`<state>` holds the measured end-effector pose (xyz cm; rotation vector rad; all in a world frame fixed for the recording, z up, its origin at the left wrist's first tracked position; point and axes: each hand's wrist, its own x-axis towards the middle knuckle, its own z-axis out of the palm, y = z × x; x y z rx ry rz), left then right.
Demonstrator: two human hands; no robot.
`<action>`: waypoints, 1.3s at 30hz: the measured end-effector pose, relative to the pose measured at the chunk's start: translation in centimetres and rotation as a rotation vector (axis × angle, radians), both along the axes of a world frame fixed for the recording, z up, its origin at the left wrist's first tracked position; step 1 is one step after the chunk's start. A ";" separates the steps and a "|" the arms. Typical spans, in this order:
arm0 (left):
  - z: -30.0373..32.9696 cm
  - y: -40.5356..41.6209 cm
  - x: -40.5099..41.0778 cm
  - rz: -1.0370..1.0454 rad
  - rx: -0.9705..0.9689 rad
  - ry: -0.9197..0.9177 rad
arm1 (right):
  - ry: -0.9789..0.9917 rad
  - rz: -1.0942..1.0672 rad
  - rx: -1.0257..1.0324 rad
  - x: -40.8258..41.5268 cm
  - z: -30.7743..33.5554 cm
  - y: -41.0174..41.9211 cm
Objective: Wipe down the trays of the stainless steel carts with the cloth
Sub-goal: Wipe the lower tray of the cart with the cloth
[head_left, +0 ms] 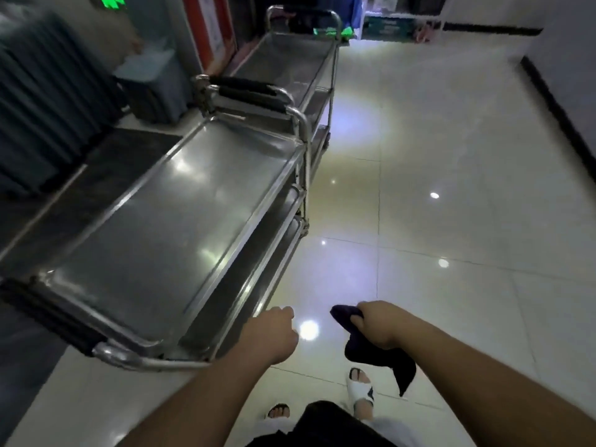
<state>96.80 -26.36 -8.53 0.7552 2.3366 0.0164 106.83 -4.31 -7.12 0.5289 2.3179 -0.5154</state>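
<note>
The dark cloth could be dropped on the shiny floor, because much of it hangs loose below the hand. A tray could also be missed, since lower trays are tucked under the top tray of the near cart. The cloth is gripped in the right hand, just right of the cart and not touching it. The left hand is curled shut with nothing held, close beside the cart's edge. A second cart is parked farther off

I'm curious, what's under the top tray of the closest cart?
Under the top tray are two more shelves; only their edges show. The tray hides anything lying on them.
</note>
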 end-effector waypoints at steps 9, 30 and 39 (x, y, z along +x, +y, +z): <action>0.0 -2.5 3.6 0.597 -0.028 -0.016 | -0.041 0.443 -0.060 -9.9 0.5 1.1; -5.5 -8.6 5.7 1.229 -0.075 -0.131 | -0.140 1.004 -0.140 -20.4 -4.3 -12.8; -7.7 -4.3 4.4 1.404 -0.112 -0.184 | -0.160 1.157 -0.149 -23.7 -9.0 -12.4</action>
